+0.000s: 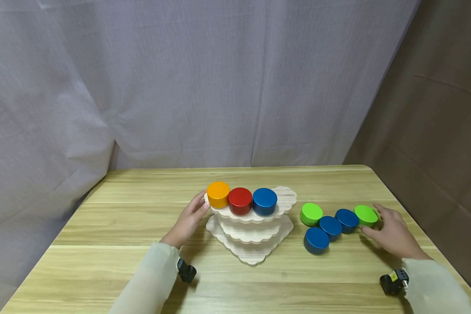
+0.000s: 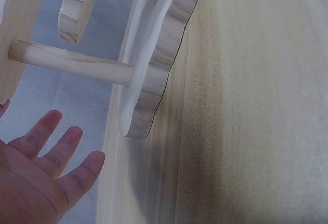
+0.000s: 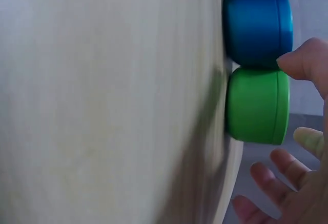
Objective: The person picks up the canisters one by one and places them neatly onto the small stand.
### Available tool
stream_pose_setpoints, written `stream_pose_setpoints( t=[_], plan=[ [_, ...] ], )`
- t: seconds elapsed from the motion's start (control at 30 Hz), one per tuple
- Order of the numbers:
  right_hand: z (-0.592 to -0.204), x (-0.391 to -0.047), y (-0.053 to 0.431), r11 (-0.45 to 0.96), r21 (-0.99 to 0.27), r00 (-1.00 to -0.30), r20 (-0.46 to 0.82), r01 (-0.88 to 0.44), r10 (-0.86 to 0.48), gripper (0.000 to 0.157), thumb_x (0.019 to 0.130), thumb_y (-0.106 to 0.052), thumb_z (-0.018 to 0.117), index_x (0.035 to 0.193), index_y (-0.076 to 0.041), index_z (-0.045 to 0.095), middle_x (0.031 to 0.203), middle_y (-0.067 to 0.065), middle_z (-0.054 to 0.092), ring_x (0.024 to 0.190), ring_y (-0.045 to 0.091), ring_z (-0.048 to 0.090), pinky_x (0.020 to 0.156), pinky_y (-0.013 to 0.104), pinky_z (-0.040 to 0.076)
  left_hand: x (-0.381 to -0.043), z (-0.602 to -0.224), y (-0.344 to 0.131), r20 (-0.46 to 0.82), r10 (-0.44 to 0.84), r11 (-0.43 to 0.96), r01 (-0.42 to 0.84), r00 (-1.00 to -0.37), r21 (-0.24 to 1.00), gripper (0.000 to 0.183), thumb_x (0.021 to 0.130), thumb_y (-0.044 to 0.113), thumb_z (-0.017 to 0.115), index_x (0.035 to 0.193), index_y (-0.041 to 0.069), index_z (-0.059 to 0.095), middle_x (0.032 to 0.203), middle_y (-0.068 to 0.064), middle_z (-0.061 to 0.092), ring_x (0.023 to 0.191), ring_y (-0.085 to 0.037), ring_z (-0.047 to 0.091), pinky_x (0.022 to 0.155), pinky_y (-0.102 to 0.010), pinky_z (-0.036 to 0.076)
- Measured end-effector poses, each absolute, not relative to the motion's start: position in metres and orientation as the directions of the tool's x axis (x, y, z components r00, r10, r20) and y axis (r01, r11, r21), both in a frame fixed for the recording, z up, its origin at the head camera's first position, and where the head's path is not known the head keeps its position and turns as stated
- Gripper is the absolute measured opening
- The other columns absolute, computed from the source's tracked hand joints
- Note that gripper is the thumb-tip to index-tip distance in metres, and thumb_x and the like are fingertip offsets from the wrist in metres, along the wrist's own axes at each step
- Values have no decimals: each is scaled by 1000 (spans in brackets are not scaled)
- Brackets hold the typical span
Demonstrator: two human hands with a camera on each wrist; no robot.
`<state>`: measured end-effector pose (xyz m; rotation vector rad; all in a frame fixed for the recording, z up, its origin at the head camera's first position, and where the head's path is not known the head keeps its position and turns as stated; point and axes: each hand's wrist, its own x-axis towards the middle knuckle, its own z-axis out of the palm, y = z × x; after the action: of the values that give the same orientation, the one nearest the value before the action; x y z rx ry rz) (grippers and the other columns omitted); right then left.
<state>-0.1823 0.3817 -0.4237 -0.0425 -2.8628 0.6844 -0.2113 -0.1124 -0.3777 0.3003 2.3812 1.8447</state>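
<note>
A tiered wooden stand with scalloped edges carries an orange tin, a red tin and a blue tin on its top tier. My left hand is at the top tier's left edge, thumb close to the orange tin; its other fingers extend loosely in the left wrist view. At the right, my right hand is spread beside a green tin. Its thumb is by the seam between that tin and a neighbouring blue tin; contact is unclear.
Between the stand and my right hand, another green tin and several blue tins, including the nearest one, stand close together on the wooden table. A grey curtain hangs behind, and a brown one borders the right side.
</note>
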Motion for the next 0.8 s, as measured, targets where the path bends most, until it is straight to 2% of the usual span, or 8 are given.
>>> stream_pose_setpoints(
  t=[0.33,0.63,0.8],
  plan=[
    [-429,-193,394,881,-471,-990,137,-33,37,88,79,-34,65,135,14,17,123,42,25,109,56,24,82,68,26,-212,-378,-112,27,223,250,84,-974,964,48,95,25,43,140,13,30,136,-24,35,122,-36,37,96,-52,32],
    [-429,-202,392,883,-470,-994,100,-13,39,85,75,-25,66,132,17,19,121,40,29,104,52,31,80,63,31,-212,-377,-112,25,217,267,84,-976,960,48,96,25,42,140,13,29,134,-22,37,121,-35,38,95,-51,34],
    [-427,-203,390,888,-460,-995,98,-23,25,74,76,-23,65,126,18,30,113,37,40,96,47,41,75,56,37,-222,-391,-115,27,216,261,85,-976,962,49,95,30,44,140,16,30,135,-21,37,120,-36,39,94,-52,34]
  ],
)
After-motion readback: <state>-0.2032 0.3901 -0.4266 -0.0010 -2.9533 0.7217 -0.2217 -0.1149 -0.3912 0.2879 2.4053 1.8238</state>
